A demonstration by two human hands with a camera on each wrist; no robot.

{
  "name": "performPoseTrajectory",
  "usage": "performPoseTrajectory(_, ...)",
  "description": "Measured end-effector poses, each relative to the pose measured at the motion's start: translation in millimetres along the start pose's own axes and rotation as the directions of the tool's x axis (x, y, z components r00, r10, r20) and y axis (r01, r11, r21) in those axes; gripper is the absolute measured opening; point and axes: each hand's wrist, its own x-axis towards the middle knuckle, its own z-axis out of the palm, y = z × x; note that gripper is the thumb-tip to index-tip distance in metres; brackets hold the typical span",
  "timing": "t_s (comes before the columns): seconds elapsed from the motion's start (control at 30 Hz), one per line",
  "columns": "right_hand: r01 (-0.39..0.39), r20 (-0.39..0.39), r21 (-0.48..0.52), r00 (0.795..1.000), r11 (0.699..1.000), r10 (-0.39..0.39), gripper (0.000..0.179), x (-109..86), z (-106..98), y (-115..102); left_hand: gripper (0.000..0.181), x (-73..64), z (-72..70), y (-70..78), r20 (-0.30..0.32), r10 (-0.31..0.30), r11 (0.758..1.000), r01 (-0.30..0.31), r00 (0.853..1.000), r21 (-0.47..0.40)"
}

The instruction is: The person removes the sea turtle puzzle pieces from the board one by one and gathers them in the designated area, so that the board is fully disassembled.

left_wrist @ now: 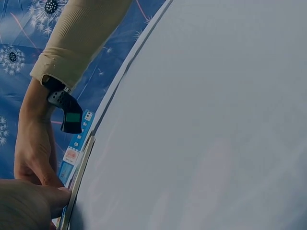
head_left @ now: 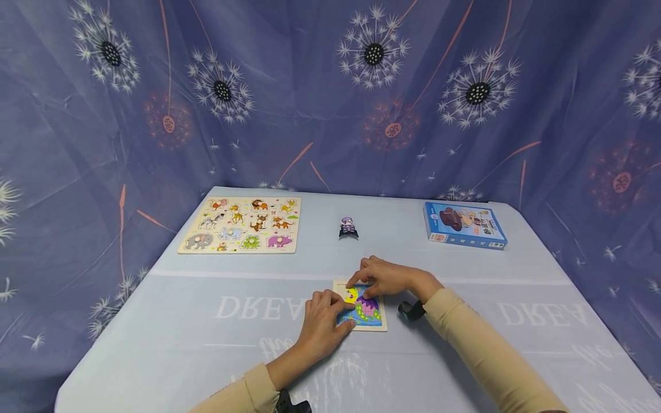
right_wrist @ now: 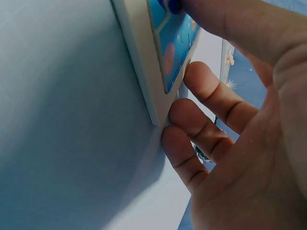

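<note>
A small jigsaw puzzle (head_left: 377,324) in a pale wooden frame lies on the table, its picture showing a yellow figure and a purple, pink and green shape on blue. My left hand (head_left: 322,321) is at its left side, with thumb and index finger extended over the picture. From the far right, my right hand (head_left: 384,278) reaches over the top edge, index finger and thumb on the picture. The right wrist view shows the right thumb (right_wrist: 211,14) against the blue picture and three fingertips along the frame's outer edge. In the left wrist view, the left hand (left_wrist: 24,206) partly hides the puzzle.
A peg board with animal pieces (head_left: 240,226) lies at the back left. Behind the puzzle stands a small purple figure (head_left: 348,226) on a black base. A blue box (head_left: 465,223) is at the back right. Past the table (head_left: 181,344) hangs a dandelion-patterned curtain (head_left: 294,86).
</note>
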Motion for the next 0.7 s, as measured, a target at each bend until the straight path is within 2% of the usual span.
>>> performPoseTrajectory(0.33, 0.017, 0.033, -0.040, 0.999, 0.999, -0.016, 0.035, 5.2, -3.4, -3.1, 0.028, -0.6, -1.0, 1.8, 0.003, -0.014, 1.000, 0.014, 1.000, -0.002)
performPoseTrajectory(0.7, -0.027, 0.044, -0.036, 0.999, 0.999, 0.028, 0.034, 6.9, -1.2, -3.8, 0.029, -0.4, -0.1, 1.6, 0.008, -0.011, 1.000, 0.011, 1.000, 0.017)
